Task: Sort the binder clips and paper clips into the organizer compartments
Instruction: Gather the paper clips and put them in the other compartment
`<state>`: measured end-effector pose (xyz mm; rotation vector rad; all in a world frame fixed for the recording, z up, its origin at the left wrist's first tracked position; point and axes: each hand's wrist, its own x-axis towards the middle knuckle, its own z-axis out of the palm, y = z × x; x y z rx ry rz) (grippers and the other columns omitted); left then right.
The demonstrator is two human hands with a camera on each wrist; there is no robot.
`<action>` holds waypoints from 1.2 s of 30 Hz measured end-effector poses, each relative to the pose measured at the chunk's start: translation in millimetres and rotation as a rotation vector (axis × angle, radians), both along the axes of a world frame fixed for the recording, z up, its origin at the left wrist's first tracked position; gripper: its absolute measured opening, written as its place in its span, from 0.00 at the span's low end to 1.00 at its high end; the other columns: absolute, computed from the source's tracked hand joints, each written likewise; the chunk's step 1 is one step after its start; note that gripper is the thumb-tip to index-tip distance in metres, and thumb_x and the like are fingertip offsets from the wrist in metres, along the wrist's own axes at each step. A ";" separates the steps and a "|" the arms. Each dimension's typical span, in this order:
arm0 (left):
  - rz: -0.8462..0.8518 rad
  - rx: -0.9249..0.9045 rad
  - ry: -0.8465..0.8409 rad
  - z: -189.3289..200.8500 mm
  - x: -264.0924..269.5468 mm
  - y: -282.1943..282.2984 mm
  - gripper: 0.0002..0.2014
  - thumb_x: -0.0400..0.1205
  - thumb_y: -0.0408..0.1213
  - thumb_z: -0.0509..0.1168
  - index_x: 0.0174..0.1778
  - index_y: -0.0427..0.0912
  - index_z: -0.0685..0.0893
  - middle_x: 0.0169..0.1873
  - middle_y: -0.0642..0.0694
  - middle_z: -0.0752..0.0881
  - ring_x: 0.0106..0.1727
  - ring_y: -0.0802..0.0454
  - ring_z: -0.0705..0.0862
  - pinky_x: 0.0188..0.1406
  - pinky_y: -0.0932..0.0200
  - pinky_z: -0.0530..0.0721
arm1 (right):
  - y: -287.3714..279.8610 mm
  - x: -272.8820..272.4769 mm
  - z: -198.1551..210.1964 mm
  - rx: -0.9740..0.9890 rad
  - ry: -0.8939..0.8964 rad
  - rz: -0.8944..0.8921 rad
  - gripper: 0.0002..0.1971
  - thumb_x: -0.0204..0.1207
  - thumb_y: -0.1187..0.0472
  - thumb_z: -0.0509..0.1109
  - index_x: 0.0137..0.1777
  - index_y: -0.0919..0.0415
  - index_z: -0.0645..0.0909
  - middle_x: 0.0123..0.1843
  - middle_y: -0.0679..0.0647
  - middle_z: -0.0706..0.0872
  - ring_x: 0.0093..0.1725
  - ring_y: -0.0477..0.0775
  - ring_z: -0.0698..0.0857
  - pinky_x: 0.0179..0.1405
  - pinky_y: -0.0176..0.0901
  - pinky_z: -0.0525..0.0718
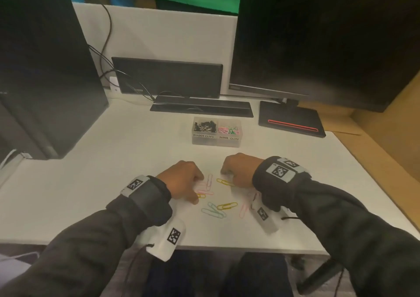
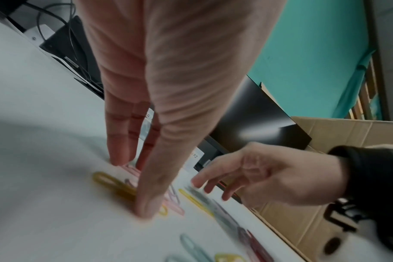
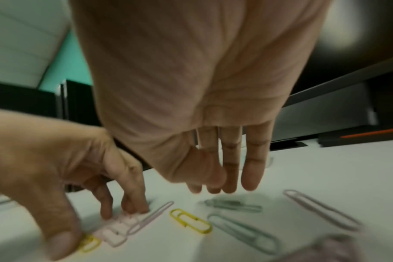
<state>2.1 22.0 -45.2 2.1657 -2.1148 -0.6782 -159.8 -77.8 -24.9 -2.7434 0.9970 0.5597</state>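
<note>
Coloured paper clips (image 1: 218, 207) lay loose on desk (image 1: 91, 183), organizer (image 1: 217, 131) beyond. Left hand (image 1: 181, 178) pressed fingertips (image 2: 144, 211) onto pink and yellow clips; right hand (image 1: 238, 170) hovered relaxed, empty. Risk: thin wire slipping, clips tangling together.

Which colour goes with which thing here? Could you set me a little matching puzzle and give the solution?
Things:
1. binder clips in the organizer
2. stripe on the monitor base
3. paper clips under the left hand
4. desk

Colours:
a. white
b. pink
c. black
d. red

Pairs: 1-c, 2-d, 3-b, 4-a
</note>
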 end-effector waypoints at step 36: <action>-0.142 0.109 -0.092 -1.0 -15.1 -23.2 0.47 0.73 0.45 0.73 0.84 0.47 0.53 0.85 0.47 0.49 0.84 0.42 0.54 0.81 0.47 0.62 | 48.6 -11.0 -17.2 0.065 -0.142 -0.263 0.26 0.62 0.35 0.73 0.51 0.53 0.74 0.49 0.53 0.68 0.48 0.54 0.74 0.49 0.48 0.78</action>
